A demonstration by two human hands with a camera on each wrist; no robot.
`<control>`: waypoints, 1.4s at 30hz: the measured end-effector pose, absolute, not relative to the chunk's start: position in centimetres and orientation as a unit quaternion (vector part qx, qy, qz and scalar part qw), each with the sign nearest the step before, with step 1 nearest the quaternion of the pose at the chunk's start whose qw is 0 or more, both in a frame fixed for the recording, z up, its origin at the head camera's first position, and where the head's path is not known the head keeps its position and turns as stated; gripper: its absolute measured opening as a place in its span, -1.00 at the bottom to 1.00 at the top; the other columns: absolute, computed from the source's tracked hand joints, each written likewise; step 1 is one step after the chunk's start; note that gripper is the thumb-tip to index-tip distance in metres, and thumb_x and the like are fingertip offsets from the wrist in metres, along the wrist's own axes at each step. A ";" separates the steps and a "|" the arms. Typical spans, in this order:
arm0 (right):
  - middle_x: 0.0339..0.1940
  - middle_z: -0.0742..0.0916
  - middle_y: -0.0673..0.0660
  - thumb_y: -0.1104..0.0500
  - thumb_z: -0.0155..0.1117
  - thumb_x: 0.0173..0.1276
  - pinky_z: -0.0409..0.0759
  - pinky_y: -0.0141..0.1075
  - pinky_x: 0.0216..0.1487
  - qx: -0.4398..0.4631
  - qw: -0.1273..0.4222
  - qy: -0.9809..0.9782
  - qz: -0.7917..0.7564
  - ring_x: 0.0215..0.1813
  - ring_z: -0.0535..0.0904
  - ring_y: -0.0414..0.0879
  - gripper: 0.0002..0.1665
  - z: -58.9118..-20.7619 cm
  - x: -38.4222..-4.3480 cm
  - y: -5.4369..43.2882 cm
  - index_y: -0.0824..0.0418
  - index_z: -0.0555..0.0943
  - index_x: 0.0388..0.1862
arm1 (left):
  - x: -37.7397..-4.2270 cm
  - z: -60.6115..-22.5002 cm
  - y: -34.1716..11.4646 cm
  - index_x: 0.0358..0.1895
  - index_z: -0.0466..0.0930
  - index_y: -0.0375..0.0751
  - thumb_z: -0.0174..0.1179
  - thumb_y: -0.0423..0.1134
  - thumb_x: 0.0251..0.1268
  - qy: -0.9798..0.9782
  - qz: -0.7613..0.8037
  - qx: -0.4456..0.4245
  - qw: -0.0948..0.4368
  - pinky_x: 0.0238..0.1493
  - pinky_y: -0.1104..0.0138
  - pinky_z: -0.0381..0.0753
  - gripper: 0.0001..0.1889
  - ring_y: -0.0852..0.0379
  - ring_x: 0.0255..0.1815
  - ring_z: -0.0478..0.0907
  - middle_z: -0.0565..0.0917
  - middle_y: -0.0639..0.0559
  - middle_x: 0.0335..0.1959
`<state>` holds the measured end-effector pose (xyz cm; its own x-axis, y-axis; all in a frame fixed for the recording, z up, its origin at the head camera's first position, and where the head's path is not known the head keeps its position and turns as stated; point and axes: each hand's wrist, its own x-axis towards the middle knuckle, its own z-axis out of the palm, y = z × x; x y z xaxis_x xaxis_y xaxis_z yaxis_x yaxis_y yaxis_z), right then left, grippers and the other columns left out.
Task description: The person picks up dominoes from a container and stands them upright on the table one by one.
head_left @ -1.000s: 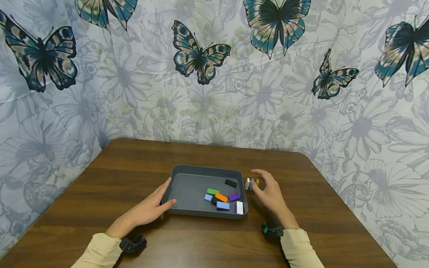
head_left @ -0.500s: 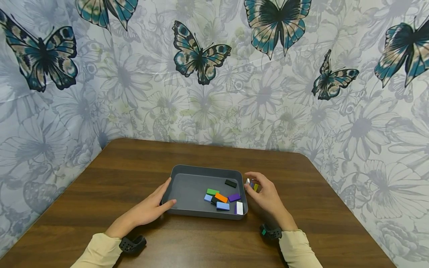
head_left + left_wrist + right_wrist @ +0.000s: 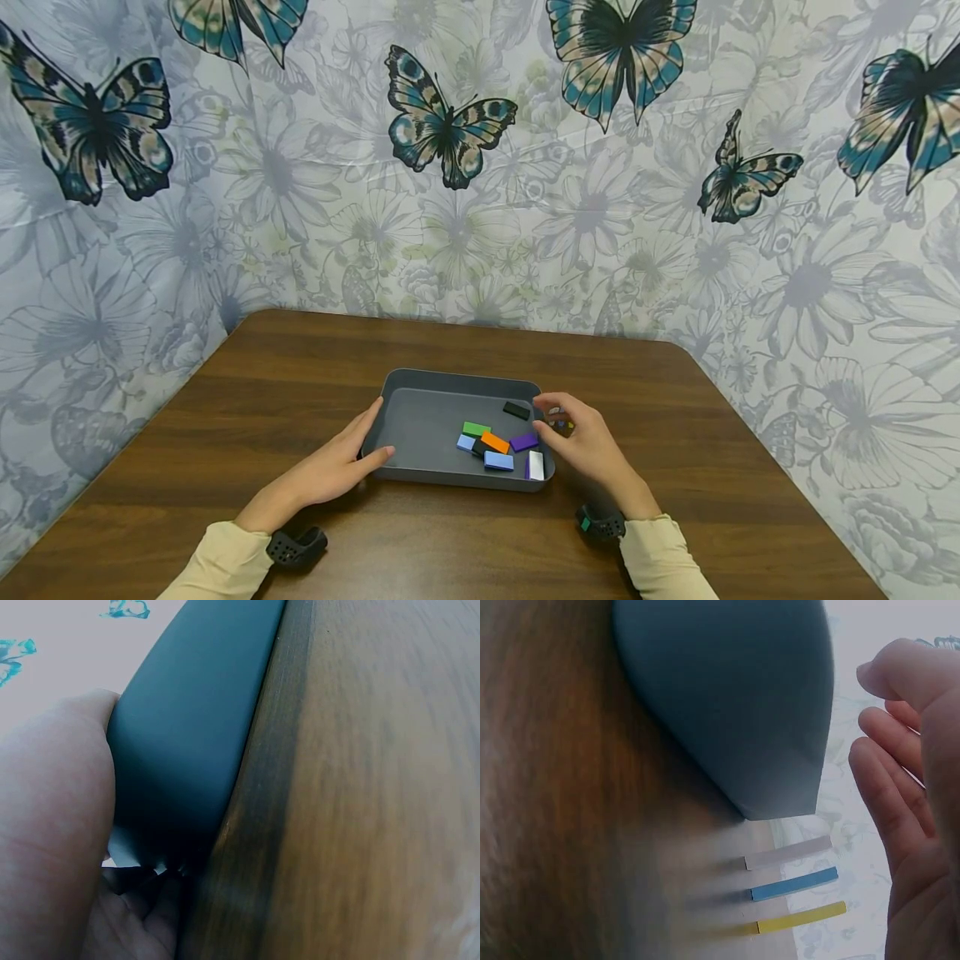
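Observation:
My left hand rests against the left end of a grey tray, its fingers along the wall and its thumb over the near rim. At the tray's right rim is my right hand, thumb and fingers apart with nothing visible between them. Just outside that end stand three thin domino-like blocks: a whitish block, a blue block and a yellow block. In the head view the right hand mostly hides them. Inside the tray lie several such blocks, including an orange block and a black block.
The tray stands on a brown wooden table. A cloth printed with butterflies hangs behind the table's far edge. Black bands sit on both wrists, the left wristband close above the tabletop.
The right hand has moved left, from beside the standing blocks to the tray's right rim, now covering more of those blocks. The left hand and the tray have stayed put.

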<state>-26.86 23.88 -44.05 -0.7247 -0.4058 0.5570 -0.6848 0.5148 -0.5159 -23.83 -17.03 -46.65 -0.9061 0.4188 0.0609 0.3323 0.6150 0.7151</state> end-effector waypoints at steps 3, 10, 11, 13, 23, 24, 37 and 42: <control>0.07 0.77 0.25 0.32 0.46 0.37 0.71 -0.01 0.05 0.324 0.174 -0.853 0.371 0.03 0.72 0.19 -0.60 -44.0 -26.7 23.7 0.31 0.63 0.16 | -23.8 -46.7 -17.0 0.71 -0.36 -0.11 0.03 0.20 0.59 0.896 0.387 0.208 0.057 0.52 -0.29 0.08 -0.04 -0.30 0.69 -0.13 -0.20 -0.22 0.72; 0.03 0.77 0.24 0.26 0.50 0.34 0.73 -0.13 0.05 0.332 0.132 -0.859 0.367 0.01 0.75 0.11 -0.58 -44.0 -26.4 23.2 0.27 0.64 0.15 | -23.8 -46.8 -17.0 0.71 -0.37 -0.14 0.04 0.16 0.61 0.895 0.391 0.209 0.057 0.52 -0.31 0.05 -0.05 -0.30 0.70 -0.16 -0.21 -0.22 0.72; 0.03 0.77 0.24 0.25 0.50 0.34 0.73 -0.15 0.05 0.331 0.126 -0.861 0.366 0.00 0.75 0.09 -0.58 -44.0 -26.3 23.1 0.27 0.65 0.15 | -23.8 -46.8 -16.9 0.71 -0.37 -0.14 0.04 0.16 0.61 0.895 0.391 0.209 0.056 0.52 -0.31 0.05 -0.05 -0.30 0.70 -0.16 -0.21 -0.22 0.72; 0.04 0.77 0.23 0.24 0.50 0.35 0.73 -0.19 0.04 0.335 0.116 -0.861 0.364 0.00 0.76 0.06 -0.58 -44.0 -26.3 23.0 0.28 0.65 0.15 | -23.8 -46.8 -16.9 0.71 -0.37 -0.14 0.03 0.17 0.61 0.895 0.390 0.210 0.055 0.52 -0.31 0.05 -0.05 -0.30 0.70 -0.16 -0.21 -0.22 0.72; 0.04 0.77 0.25 0.26 0.48 0.36 0.76 -0.15 -0.04 0.372 0.092 -0.844 0.375 -0.05 0.78 -0.05 -0.59 -44.3 -26.1 22.4 0.34 0.64 0.15 | -23.7 -46.7 -17.1 0.71 -0.37 -0.15 0.03 0.18 0.61 0.896 0.386 0.211 0.054 0.51 -0.31 0.06 -0.05 -0.32 0.69 -0.15 -0.21 -0.25 0.71; 0.05 0.77 0.25 0.25 0.48 0.37 0.76 -0.15 -0.04 0.369 0.087 -0.846 0.375 -0.05 0.78 -0.07 -0.59 -44.4 -26.1 22.3 0.33 0.64 0.15 | -23.7 -46.6 -17.0 0.71 -0.36 -0.14 0.03 0.18 0.61 0.896 0.387 0.210 0.055 0.52 -0.30 0.06 -0.05 -0.30 0.69 -0.15 -0.21 -0.23 0.72; 0.07 0.77 0.25 0.25 0.46 0.39 0.75 -0.05 -0.02 0.390 0.082 -0.843 0.362 -0.04 0.78 0.05 -0.60 -44.4 -25.7 21.6 0.34 0.64 0.16 | -23.9 -46.9 -17.0 0.71 -0.36 -0.11 0.03 0.21 0.59 0.898 0.383 0.208 0.053 0.52 -0.29 0.09 -0.04 -0.29 0.69 -0.11 -0.20 -0.23 0.71; 0.05 0.78 0.20 0.19 0.45 0.41 0.75 -0.12 -0.01 0.392 0.086 -0.846 0.352 -0.04 0.77 0.00 -0.61 -44.4 -25.5 21.3 0.30 0.66 0.15 | -23.9 -46.8 -17.1 0.71 -0.36 -0.12 0.02 0.24 0.58 0.898 0.382 0.210 0.052 0.50 -0.30 0.11 -0.03 -0.32 0.68 -0.11 -0.19 -0.26 0.71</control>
